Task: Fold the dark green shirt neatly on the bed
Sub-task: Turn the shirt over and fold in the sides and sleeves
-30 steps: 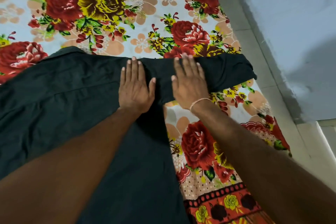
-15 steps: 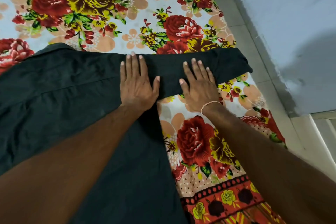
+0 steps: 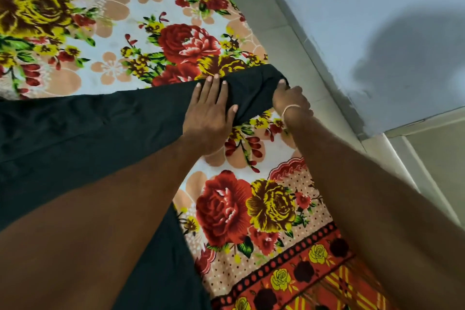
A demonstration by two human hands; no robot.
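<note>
The dark green shirt [image 3: 83,131] lies spread across the bed, its body at the left and one sleeve [image 3: 251,93] reaching right towards the bed's edge. My left hand [image 3: 208,113] presses flat on the sleeve, fingers apart. At the sleeve's cuff end, my right hand [image 3: 289,98] has its fingers curled around the cloth. Both forearms hide part of the shirt's lower body.
The bed carries a floral sheet [image 3: 141,33] with red and yellow roses and a patterned border [image 3: 289,272] near me. A pale tiled floor strip [image 3: 284,40] and a light blue wall [image 3: 377,20] run along the bed's right side.
My right hand has slid right from lying flat on the sleeve to gripping its cuff end. My left hand has moved right along the sleeve. The view has shifted left.
</note>
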